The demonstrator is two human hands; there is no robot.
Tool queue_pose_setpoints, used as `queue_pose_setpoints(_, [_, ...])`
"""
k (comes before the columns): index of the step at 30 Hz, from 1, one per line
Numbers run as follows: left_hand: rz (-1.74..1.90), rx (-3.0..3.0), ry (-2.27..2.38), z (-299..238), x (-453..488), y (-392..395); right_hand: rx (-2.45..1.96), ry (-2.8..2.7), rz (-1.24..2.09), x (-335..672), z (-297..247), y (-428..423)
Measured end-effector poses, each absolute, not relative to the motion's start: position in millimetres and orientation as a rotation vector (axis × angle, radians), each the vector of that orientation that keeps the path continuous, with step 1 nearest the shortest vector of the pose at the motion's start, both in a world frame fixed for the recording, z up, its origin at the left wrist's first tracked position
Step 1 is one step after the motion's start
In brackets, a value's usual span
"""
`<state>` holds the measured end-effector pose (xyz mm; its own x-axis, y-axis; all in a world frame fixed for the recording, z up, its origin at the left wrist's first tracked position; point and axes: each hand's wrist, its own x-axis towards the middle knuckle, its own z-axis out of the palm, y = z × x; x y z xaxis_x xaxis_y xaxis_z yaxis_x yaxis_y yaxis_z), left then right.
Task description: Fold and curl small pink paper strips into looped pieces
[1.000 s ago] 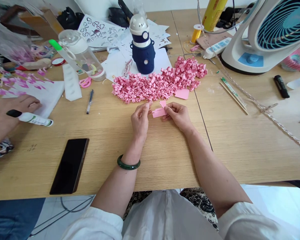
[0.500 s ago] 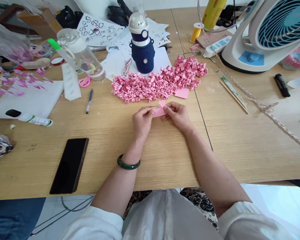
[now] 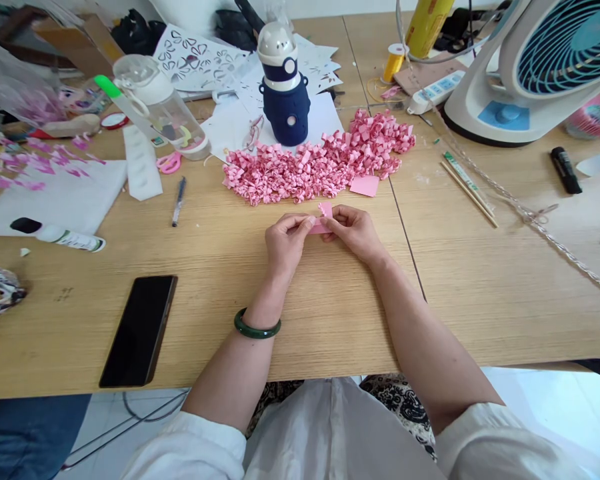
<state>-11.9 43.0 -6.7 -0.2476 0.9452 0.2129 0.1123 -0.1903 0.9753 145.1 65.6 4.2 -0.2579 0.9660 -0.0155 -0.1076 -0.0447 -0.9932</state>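
A small strip of pink paper (image 3: 320,229) is pinched between my two hands just above the wooden table. My left hand (image 3: 289,239) grips its left part between thumb and fingers. At the other end, my right hand (image 3: 354,230) presses the paper with thumb and forefinger, and the curled fingers hide part of it. A bit of pink paper with a cut or curled edge stands up between the fingertips. Beyond the hands lies a long heap of curled pink paper pieces (image 3: 305,170). A flat pink paper square (image 3: 365,186) rests at its near edge.
Behind the heap stands a dark blue bottle (image 3: 286,110). A black phone (image 3: 139,331) lies left of my left arm, with a pen (image 3: 179,202) and pink scissors (image 3: 169,163) farther back. A fan (image 3: 510,110), chopsticks (image 3: 470,190) and a twisted cord (image 3: 555,243) are to the right.
My right thumb has slid down and left along the pink paper, closer to my left thumb. Less of the strip shows between the hands; the rest is unchanged.
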Motion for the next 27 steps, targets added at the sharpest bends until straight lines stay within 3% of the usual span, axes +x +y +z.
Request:
queue_pose_setpoints(13, [1.508,1.267,1.292,-9,-10,43,-1.067,-1.463,1.307,144,-3,67])
queue_pose_setpoints(27, [1.539,1.120,1.377,-7,-10,43,-1.046,-1.337,1.438,148,9,63])
